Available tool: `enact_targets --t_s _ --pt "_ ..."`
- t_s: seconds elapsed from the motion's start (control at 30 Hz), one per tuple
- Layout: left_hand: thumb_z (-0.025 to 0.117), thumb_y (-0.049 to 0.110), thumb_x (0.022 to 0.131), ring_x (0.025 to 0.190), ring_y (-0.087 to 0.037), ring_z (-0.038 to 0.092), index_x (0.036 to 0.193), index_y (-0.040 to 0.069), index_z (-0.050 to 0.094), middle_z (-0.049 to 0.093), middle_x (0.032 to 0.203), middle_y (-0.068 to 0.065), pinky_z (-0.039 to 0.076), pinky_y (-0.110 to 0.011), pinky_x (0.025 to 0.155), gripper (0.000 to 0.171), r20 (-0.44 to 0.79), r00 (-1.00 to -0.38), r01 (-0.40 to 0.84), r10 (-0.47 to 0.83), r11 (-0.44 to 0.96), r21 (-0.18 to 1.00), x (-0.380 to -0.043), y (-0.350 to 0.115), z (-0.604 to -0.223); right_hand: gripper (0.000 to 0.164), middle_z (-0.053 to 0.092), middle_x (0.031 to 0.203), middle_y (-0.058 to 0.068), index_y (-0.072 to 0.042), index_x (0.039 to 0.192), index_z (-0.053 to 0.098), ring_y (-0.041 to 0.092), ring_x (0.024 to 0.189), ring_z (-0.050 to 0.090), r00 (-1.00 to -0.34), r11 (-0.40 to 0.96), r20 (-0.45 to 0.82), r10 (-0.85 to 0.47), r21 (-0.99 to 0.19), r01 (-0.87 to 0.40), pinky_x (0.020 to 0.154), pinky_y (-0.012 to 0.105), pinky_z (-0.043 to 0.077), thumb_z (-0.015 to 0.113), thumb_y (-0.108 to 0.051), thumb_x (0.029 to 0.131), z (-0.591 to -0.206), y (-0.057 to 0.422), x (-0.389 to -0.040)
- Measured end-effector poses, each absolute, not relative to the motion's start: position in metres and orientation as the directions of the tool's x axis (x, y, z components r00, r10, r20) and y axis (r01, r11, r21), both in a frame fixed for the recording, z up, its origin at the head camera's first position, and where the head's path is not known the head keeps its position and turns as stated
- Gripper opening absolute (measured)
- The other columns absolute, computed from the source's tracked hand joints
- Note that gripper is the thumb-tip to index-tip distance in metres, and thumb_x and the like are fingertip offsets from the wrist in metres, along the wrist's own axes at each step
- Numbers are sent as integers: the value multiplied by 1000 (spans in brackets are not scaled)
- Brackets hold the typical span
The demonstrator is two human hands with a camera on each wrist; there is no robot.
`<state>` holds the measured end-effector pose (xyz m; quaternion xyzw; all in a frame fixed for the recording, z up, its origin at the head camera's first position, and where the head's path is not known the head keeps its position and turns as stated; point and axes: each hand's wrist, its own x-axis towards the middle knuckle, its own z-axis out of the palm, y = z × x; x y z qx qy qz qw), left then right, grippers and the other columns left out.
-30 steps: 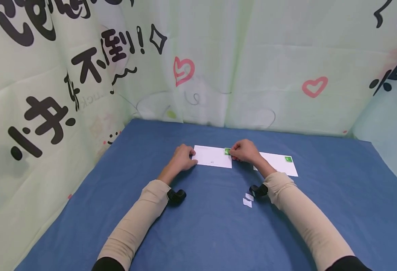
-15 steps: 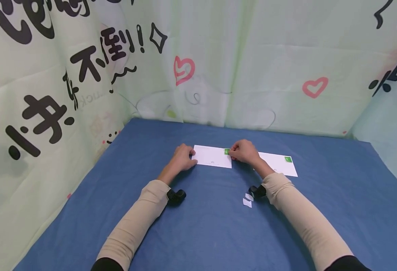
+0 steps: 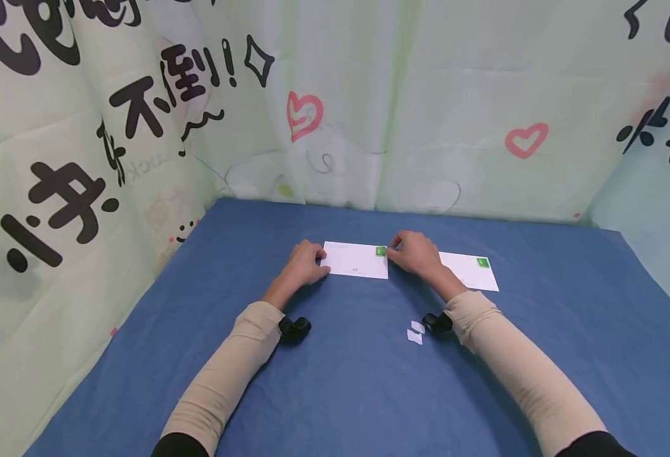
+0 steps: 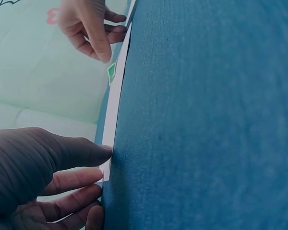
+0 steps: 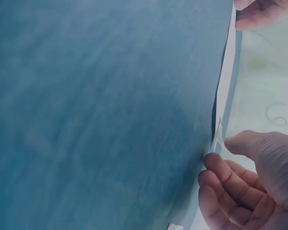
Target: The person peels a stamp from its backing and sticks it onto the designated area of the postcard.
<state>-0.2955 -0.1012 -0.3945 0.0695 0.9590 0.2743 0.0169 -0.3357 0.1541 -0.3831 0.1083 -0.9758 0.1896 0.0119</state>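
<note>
A white envelope [image 3: 354, 261] lies flat on the blue cloth, with a green postage stamp [image 3: 380, 251] at its top right corner. My left hand [image 3: 305, 263] touches the envelope's left end, thumb at the lower corner and a finger at the upper one. Beside the stamp is my right hand [image 3: 415, 252]; its thumb tip is at the stamp's right edge and its fingers stand apart from the thumb. In the right wrist view the stamp [image 5: 219, 134] is seen edge-on and tilts up from the paper. In the left wrist view the left thumb presses the envelope [image 4: 116, 105].
Partly behind the right forearm lies a second white envelope [image 3: 469, 276] bearing a green stamp [image 3: 483, 262]. Small white paper scraps [image 3: 415, 336] lie near the right wrist camera [image 3: 437, 323]. A printed pale curtain [image 3: 455, 127] rises behind the blue tablecloth [image 3: 335, 393].
The right hand's thumb and index finger have parted at the stamp, and more of the stamp shows. The left hand stays at the envelope's left end. The head view has shifted slightly.
</note>
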Motion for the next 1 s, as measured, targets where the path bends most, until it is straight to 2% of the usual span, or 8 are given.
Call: enact_targets --t_s 0.13,0.37,0.5,0.6,0.8,1.0 --pt "72 18 95 117 -31 53 122 -2 70 62 123 -17 42 -43 106 33 -1 -989 123 145 843 523 -295 -102 -393 38 73 110 21 2 117 69 31 88 68 -973 901 61 -221 -369 -228 74 47 54 65 -30 97 -380 156 -331" --pt "73 18 95 119 -32 54 122 -1 70 62 124 -17 42 -43 107 33 4 -989 126 145 841 526 -294 -103 -391 51 68 120 26 8 132 59 39 106 67 -942 884 22 -334 -341 -321 89 55 52 64 -31 99 -374 156 -322" --pt "73 18 95 120 -31 54 123 -1 70 62 124 -17 42 -43 107 34 1 -990 117 138 842 526 -295 -103 -392 62 59 136 30 9 142 52 45 126 57 -906 868 17 -423 -278 -411 103 58 45 64 -34 100 -374 152 -318" --pt "73 17 94 118 -31 54 122 -2 71 63 123 -17 42 -43 107 33 6 -990 120 138 840 529 -296 -102 -393 68 51 147 30 7 148 46 47 137 46 -886 860 -6 -464 -243 -449 109 61 40 63 -38 100 -376 149 -317" --pt "74 16 94 117 -31 55 120 -2 71 64 121 -17 42 -43 106 32 18 -989 134 147 835 533 -296 -100 -393 74 33 161 25 -1 157 36 48 148 29 -859 853 -86 -505 -199 -482 110 67 34 59 -44 102 -378 147 -315" --pt "74 16 93 117 -31 55 119 -2 71 64 120 -17 42 -43 106 32 25 -988 142 152 841 522 -295 -101 -392 74 27 165 21 -4 160 31 44 153 20 -835 849 -171 -524 -182 -496 114 71 23 53 -48 105 -380 147 -314"
